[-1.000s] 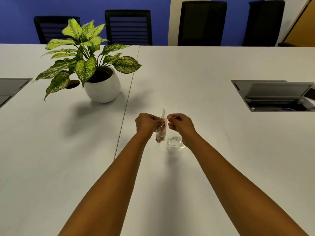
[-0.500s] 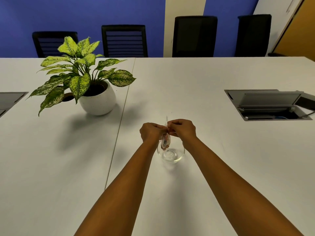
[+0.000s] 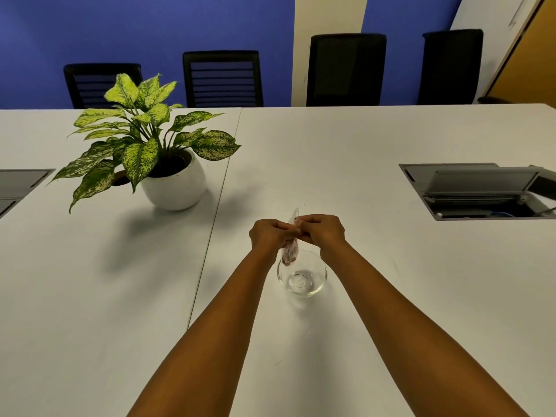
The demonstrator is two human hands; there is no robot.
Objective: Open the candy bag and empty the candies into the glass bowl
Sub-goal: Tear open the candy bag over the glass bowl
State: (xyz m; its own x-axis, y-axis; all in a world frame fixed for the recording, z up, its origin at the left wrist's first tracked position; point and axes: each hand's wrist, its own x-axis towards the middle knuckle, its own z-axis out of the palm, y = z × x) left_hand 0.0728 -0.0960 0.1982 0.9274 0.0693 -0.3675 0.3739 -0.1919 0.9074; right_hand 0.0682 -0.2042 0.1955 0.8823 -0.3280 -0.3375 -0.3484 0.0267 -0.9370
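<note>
A small clear candy bag (image 3: 290, 251) with reddish candies hangs upright between my two hands, its lower end over the far rim of the glass bowl (image 3: 301, 285). My left hand (image 3: 267, 234) pinches the bag's upper part from the left. My right hand (image 3: 322, 229) pinches it from the right, fingertips touching the left hand's. The bag's top edge sticks up above my fingers. The bowl stands on the white table (image 3: 361, 311) and holds nothing.
A potted plant in a white pot (image 3: 173, 186) stands at the far left. An open cable hatch (image 3: 481, 191) is sunk into the table at the right, another hatch (image 3: 18, 185) at the left edge. Black chairs (image 3: 222, 78) line the far side.
My hands have closed together on the bag's top. The view has tilted down, so the bowl shows fully below the bag, which hangs over its far rim.
</note>
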